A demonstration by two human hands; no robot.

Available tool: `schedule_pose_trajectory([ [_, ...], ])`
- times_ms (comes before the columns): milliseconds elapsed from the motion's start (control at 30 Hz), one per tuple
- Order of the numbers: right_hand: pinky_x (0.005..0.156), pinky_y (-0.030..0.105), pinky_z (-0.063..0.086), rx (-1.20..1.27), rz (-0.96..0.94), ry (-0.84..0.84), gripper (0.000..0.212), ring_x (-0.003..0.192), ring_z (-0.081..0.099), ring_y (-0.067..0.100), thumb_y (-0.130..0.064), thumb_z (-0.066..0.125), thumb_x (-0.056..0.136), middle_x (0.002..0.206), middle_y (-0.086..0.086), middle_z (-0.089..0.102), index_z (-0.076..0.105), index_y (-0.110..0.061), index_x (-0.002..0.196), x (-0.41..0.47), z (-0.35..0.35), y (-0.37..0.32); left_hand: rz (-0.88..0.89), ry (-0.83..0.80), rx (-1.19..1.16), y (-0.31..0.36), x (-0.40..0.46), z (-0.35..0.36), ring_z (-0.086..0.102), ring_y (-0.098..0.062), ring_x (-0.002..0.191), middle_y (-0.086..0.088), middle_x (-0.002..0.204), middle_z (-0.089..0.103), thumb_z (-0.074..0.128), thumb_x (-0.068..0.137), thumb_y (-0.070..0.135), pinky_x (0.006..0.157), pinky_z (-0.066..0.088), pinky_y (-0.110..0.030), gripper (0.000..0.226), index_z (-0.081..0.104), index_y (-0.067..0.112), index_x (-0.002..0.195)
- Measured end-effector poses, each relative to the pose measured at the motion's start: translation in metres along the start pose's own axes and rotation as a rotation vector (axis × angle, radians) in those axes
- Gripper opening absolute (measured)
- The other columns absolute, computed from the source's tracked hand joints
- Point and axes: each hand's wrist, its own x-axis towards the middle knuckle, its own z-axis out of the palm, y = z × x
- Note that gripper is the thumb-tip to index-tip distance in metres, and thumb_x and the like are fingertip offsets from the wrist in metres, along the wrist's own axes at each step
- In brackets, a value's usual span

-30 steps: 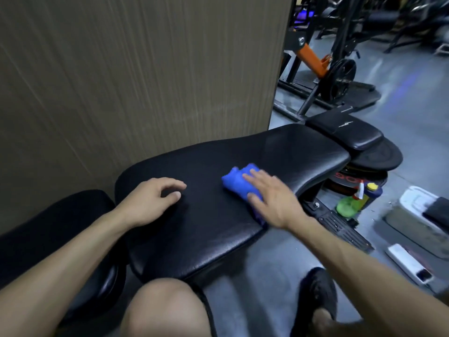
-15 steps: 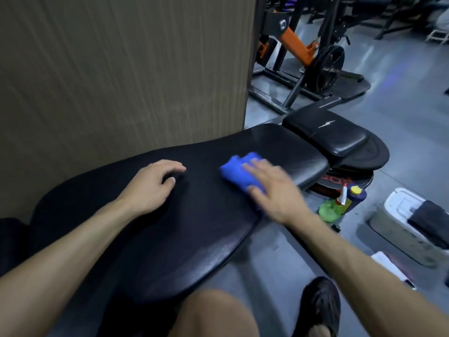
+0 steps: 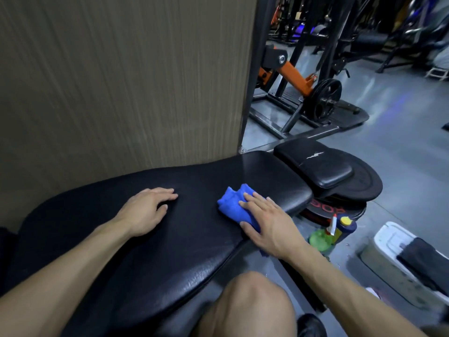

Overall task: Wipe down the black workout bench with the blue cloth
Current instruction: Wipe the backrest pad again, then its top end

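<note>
A: Bench (image 3: 170,239), black padded vinyl, glossy and creased; where is the cloth?
B: Blue cloth (image 3: 234,205), bunched terry, on the bench under right hand (image 3: 269,222), fingers straight, pressing. Left hand (image 3: 145,210) rests flat beside it.

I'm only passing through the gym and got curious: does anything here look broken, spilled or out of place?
Nothing serious stands out. The bench pad looks creased and worn near its front edge, though not torn. The right hand presses the blue cloth flat on it, and the bottles on the floor stand upright with no visible spill.
</note>
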Motion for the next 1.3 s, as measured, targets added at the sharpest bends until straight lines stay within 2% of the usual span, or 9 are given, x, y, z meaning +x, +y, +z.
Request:
schedule_pose_trajectory([
  [233, 0.118, 0.043, 0.026, 0.066, 0.345, 0.101, 0.056, 0.144, 0.035, 0.032, -0.041, 0.049, 0.097, 0.153, 0.016, 0.042, 0.046, -0.010, 0.144, 0.005, -0.025, 0.117, -0.021, -0.010, 0.007, 0.004, -0.007, 0.008, 0.024, -0.010, 0.151, 0.016, 0.161, 0.031, 0.043, 0.104, 0.018, 0.123, 0.019, -0.029, 0.049, 0.041, 0.032, 0.151],
  [333, 0.121, 0.047, 0.017, 0.063, 0.456, 0.070, 0.068, 0.148, 0.023, 0.037, -0.052, 0.036, 0.096, 0.159, 0.018, 0.032, 0.037, -0.013, 0.151, 0.021, -0.020, 0.125, -0.005, 0.023, 0.010, 0.002, -0.008, 0.011, 0.024, -0.009, 0.151, 0.015, 0.160, 0.032, 0.043, 0.104, 0.016, 0.122, 0.016, -0.025, 0.049, 0.041, 0.030, 0.151],
  [500, 0.124, 0.038, 0.007, 0.075, -0.036, -0.023, 0.081, 0.153, 0.009, 0.016, -0.075, 0.019, 0.089, 0.163, -0.007, 0.019, 0.030, -0.030, 0.155, 0.014, -0.003, 0.026, 0.038, 0.039, -0.020, -0.005, -0.011, 0.010, 0.023, -0.004, 0.150, 0.023, 0.157, 0.032, 0.045, 0.104, 0.023, 0.123, 0.023, -0.035, 0.047, 0.042, 0.036, 0.149],
  [600, 0.123, 0.030, 0.006, 0.085, -0.192, -0.112, 0.073, 0.152, 0.006, 0.008, -0.067, 0.027, 0.091, 0.162, -0.013, 0.015, 0.030, -0.031, 0.155, 0.032, -0.002, 0.030, 0.051, 0.071, -0.086, -0.007, -0.015, 0.003, 0.028, 0.004, 0.144, 0.028, 0.149, 0.039, 0.052, 0.102, 0.024, 0.119, 0.024, -0.025, 0.042, 0.052, 0.037, 0.142],
  [800, 0.115, 0.049, 0.028, -0.044, 0.434, 0.062, 0.076, 0.142, 0.033, 0.038, -0.054, 0.026, 0.090, 0.156, 0.018, 0.037, 0.037, -0.010, 0.151, 0.144, 0.001, 0.117, -0.077, 0.327, -0.258, -0.021, -0.043, -0.004, 0.054, 0.009, 0.119, 0.027, 0.125, 0.063, 0.057, 0.099, 0.014, 0.094, 0.031, 0.000, 0.031, 0.070, 0.033, 0.119],
  [900, 0.116, 0.047, 0.024, -0.084, 0.243, 0.078, 0.071, 0.147, 0.026, 0.035, -0.053, 0.024, 0.095, 0.160, 0.016, 0.029, 0.029, -0.017, 0.155, 0.159, 0.019, 0.040, -0.125, 0.414, -0.289, -0.034, -0.051, -0.007, 0.058, 0.010, 0.110, 0.023, 0.114, 0.067, 0.056, 0.097, 0.005, 0.090, 0.033, 0.002, 0.032, 0.073, 0.030, 0.109],
  [1033, 0.121, 0.041, 0.011, 0.106, -0.402, -0.067, 0.068, 0.151, 0.022, 0.027, -0.055, 0.027, 0.093, 0.161, 0.008, 0.029, 0.033, -0.025, 0.154, 0.117, 0.055, -0.110, -0.209, 0.548, -0.324, -0.053, -0.052, -0.021, 0.062, 0.007, 0.100, 0.015, 0.104, 0.069, 0.053, 0.091, -0.010, 0.088, 0.038, -0.001, 0.043, 0.072, 0.028, 0.100],
  [1133, 0.123, 0.035, 0.008, 0.176, -0.652, -0.190, 0.059, 0.152, 0.017, 0.016, -0.045, 0.039, 0.097, 0.163, -0.003, 0.027, 0.032, -0.030, 0.154, 0.111, 0.057, -0.131, -0.237, 0.575, -0.296, -0.062, -0.057, -0.033, 0.063, 0.004, 0.097, 0.011, 0.102, 0.070, 0.051, 0.089, -0.012, 0.087, 0.039, -0.002, 0.046, 0.072, 0.028, 0.097],
  [1300, 0.119, 0.038, 0.023, 0.060, -0.093, -0.076, 0.061, 0.147, 0.029, 0.022, -0.043, 0.032, 0.097, 0.159, 0.004, 0.035, 0.032, -0.022, 0.155, 0.223, 0.054, -0.079, -0.287, 0.599, -0.366, -0.072, -0.076, -0.033, 0.068, -0.003, 0.098, 0.013, 0.107, 0.070, 0.048, 0.091, -0.011, 0.096, 0.052, -0.031, 0.049, 0.071, 0.031, 0.097],
])
